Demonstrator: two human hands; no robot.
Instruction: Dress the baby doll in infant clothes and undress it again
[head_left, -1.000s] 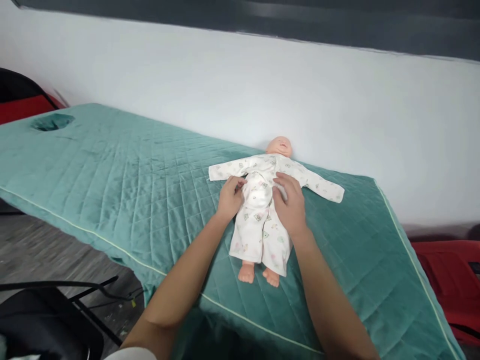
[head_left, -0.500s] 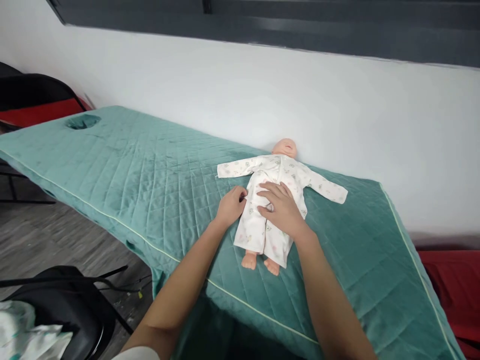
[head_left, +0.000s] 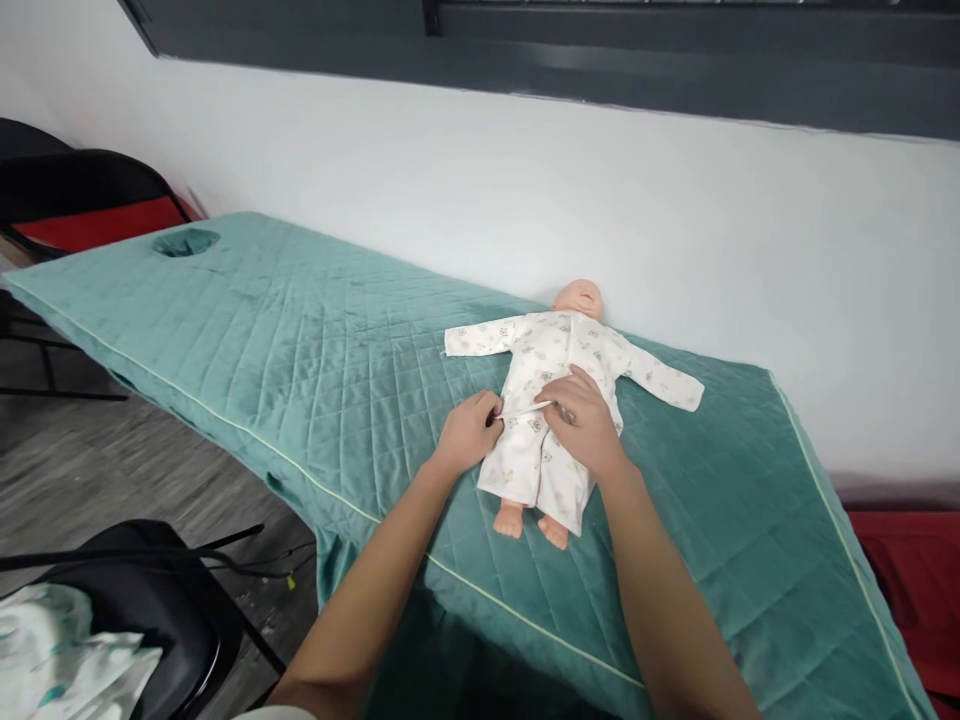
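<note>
A baby doll (head_left: 579,298) lies on its back, head toward the wall, its bare feet toward me. It wears a white printed top (head_left: 559,345) with sleeves stretched out to both sides, and matching trousers (head_left: 514,465). My left hand (head_left: 471,430) is closed at the doll's waist on the left, pinching the top's lower hem. Over the belly, my right hand (head_left: 583,420) has its thumb and fingers closed on the same hem nearer the middle. Between the two hands the hem edge is pulled into a straight line.
The doll rests on a long bed with a green quilted cover (head_left: 337,350), which has a face hole (head_left: 186,242) at its far left end. A white wall (head_left: 375,170) stands behind. White packages (head_left: 75,660) lie on a black chair (head_left: 172,610) at lower left.
My right hand has gone from lying spread over the doll's belly to pinching the top's hem. My left hand stays at the waist, and the hem now shows taut between them.
</note>
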